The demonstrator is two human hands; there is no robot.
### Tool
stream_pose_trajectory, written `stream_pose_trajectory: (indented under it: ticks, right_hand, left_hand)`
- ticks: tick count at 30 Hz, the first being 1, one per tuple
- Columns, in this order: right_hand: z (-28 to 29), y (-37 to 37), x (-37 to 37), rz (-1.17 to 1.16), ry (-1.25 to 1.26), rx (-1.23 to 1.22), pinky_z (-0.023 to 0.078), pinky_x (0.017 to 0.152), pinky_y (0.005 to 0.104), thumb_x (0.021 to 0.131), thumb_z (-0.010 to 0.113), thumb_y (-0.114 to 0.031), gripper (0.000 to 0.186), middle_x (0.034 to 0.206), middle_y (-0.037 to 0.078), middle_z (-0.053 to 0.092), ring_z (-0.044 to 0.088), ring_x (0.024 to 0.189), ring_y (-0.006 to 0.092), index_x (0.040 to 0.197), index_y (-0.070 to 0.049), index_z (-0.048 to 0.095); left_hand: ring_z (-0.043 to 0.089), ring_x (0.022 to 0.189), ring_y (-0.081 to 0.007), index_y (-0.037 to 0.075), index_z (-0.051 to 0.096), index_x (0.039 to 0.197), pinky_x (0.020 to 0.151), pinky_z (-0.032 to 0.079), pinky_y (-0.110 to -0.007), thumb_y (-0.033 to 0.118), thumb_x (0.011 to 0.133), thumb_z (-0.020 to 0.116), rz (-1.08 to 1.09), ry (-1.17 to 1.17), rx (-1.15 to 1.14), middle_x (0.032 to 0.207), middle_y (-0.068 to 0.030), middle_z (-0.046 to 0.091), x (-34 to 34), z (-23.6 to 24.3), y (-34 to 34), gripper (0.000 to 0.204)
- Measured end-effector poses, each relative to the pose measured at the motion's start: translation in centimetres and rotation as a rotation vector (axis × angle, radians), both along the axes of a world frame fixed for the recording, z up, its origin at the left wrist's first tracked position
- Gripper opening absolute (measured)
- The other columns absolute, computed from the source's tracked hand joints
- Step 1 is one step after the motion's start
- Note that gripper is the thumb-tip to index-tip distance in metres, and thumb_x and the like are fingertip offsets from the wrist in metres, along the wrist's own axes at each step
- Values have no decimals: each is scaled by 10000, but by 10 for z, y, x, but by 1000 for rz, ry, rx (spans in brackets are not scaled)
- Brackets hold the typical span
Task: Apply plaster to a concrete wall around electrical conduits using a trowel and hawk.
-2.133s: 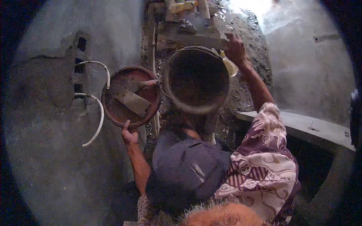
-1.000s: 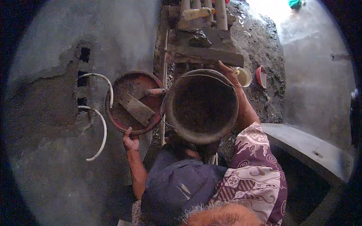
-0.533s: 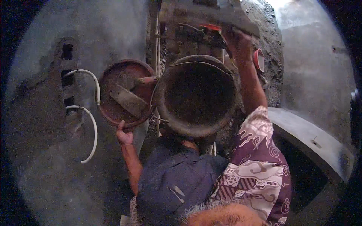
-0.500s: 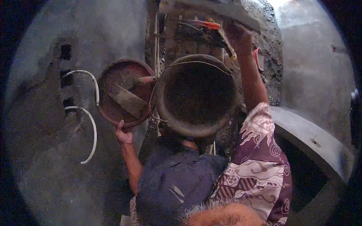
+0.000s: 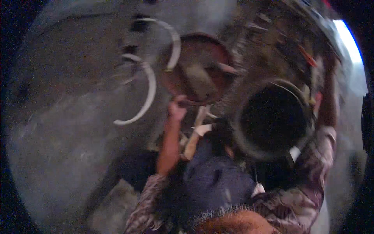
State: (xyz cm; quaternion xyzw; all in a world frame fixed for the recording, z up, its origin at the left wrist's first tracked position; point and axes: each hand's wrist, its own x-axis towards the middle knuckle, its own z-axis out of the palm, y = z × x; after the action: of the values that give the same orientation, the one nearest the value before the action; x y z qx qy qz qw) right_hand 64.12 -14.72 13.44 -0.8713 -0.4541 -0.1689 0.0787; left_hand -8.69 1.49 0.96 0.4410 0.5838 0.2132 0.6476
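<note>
My left hand [image 5: 178, 107] grips the near rim of a round reddish-brown basin [image 5: 171, 84]. Inside the basin lies a trowel [image 5: 200, 80] with a grey blade and a pale reddish handle. Far out to the right, my right arm is stretched forward; its hand [image 5: 330, 64] is dark and smeared by motion. A long grey board [image 5: 311, 19] runs up to that hand, but the fingers cannot be made out. Between my arms stands a big dark round bucket [image 5: 243, 136] with a wire handle; its inside is too dark to read.
Two curved white pipes [image 5: 150, 91] stick out of holes in the grey wall at left. Dark blue cloth [image 5: 218, 175] fills the space below the bucket. A small orange-red object [image 5: 307, 56] lies beyond the bucket. The view is dim and blurred.
The whole view has swung left and tilted, so basin, bucket and pipes appear further right. My left hand still grips the basin; my right arm appears further out to the right.
</note>
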Motion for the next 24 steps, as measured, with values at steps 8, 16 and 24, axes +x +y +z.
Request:
stream_pose_trajectory:
  ticks: [8,16,24]
  right_hand:
    - [-28,9,0,-27,-68,-16,521,720,360,873,594,-321,301,929,154,673,658,855,274,1028,-70,653]
    - [-46,10,-7,-82,-67,-37,518,718,363,867,595,-347,300,918,153,674,657,850,290,994,-85,666]
    - [-56,6,-11,-102,-14,-81,515,716,366,863,596,-370,301,908,153,675,657,845,304,965,-98,678]
  left_hand:
    - [613,772,-212,49,598,979,755,530,-374,12,751,637,328,-614,-465,870,-44,629,12,78,8,234]
    - [594,1044,-263,34,498,1244,931,483,-411,5,732,640,296,-652,-439,1185,-100,584,-14,42,12,531]
    - [613,984,-260,38,568,1135,883,509,-404,-6,731,637,379,-577,-431,1091,-86,619,-39,19,14,412]
